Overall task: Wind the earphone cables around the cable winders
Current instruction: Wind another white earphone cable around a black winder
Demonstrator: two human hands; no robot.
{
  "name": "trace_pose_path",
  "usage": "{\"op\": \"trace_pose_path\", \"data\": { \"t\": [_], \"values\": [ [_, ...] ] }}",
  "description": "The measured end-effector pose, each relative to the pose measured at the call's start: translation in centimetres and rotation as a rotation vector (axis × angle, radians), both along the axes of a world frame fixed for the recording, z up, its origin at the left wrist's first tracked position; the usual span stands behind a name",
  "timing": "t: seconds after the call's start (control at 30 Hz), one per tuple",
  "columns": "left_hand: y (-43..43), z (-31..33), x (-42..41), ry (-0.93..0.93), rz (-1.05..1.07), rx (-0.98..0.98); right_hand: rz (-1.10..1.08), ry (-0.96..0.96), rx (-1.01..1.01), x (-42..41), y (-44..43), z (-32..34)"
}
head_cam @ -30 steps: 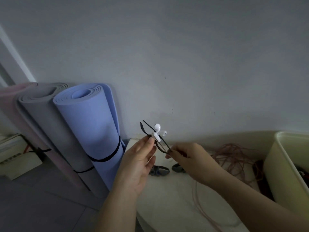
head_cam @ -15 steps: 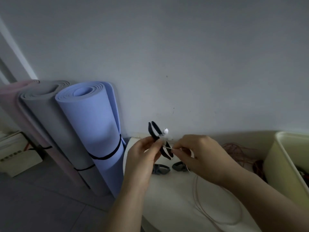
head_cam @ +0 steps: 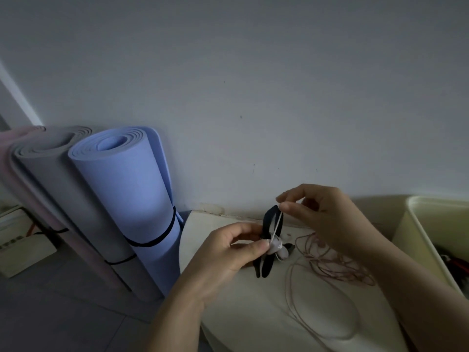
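Note:
My left hand (head_cam: 228, 252) pinches a black cable winder (head_cam: 267, 243) at its middle, holding it upright over the cream table (head_cam: 243, 316). White earbuds (head_cam: 278, 248) sit pressed against the winder's waist beside my left fingertips. My right hand (head_cam: 322, 219) pinches the thin white earphone cable (head_cam: 277, 226) just above the winder's top end, and the cable runs taut down to the earbuds. The rest of the pinkish cable (head_cam: 330, 265) lies in loose loops on the table to the right.
Another dark winder (head_cam: 290, 247) lies on the table behind the held one. A cream bin (head_cam: 431, 240) stands at the right. Rolled blue (head_cam: 132, 207) and grey mats (head_cam: 63, 199) lean on the wall at the left, beyond the table's edge.
My right hand has risen from beside the winder to above its top end, pulling the cable up along it. The winder and my left hand sit lower in view and the earbuds now lie at its waist.

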State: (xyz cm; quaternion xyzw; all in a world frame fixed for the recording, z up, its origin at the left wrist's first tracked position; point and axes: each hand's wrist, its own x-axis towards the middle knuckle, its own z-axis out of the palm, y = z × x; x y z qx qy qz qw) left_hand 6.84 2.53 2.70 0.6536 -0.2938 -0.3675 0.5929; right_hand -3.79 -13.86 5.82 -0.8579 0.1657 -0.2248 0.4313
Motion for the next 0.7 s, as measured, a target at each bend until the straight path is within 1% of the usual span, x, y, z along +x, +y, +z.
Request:
{"op": "trace_pose_path", "data": {
  "t": [0.13,0.23,0.3,0.4,0.43,0.47,0.53,0.6,0.63,0.67,0.7],
  "values": [
    [0.2,0.3,-0.1,-0.015,-0.032,0.025,0.027,0.020,0.016,0.0,-0.2,-0.3],
    [0.1,0.4,-0.1,0.044,-0.082,-0.001,0.075,-0.005,0.131,0.1,-0.5,-0.5],
    [0.2,0.3,-0.1,0.100,-0.145,-0.039,0.133,-0.023,0.321,0.3,-1.1,-0.6],
    [0.0,0.2,-0.3,0.236,-0.183,-0.130,0.285,-0.043,0.763,0.5,-1.0,-1.5],
    [0.0,0.2,-0.5,0.290,-0.176,-0.167,0.334,-0.031,0.859,0.7,-0.7,-1.9],
    [-0.1,0.2,-0.5,0.334,-0.161,-0.205,0.378,-0.005,0.913,1.0,-0.2,-2.5],
    [-0.3,0.2,-0.6,0.368,-0.104,-0.265,0.392,0.039,0.893,1.8,1.1,-3.6],
    [-0.3,0.3,-0.4,0.390,-0.017,-0.313,0.230,0.032,0.824,2.8,2.2,-4.0],
    [-0.3,0.3,-0.2,0.409,0.035,-0.334,0.131,0.018,0.753,3.2,2.6,-4.3],
    [-0.3,0.3,-0.1,0.421,0.084,-0.354,0.064,0.020,0.679,3.4,2.8,-4.5],
    [-0.3,0.3,0.1,0.427,0.127,-0.368,0.045,0.036,0.605,3.6,3.0,-4.8]
  ]
}}
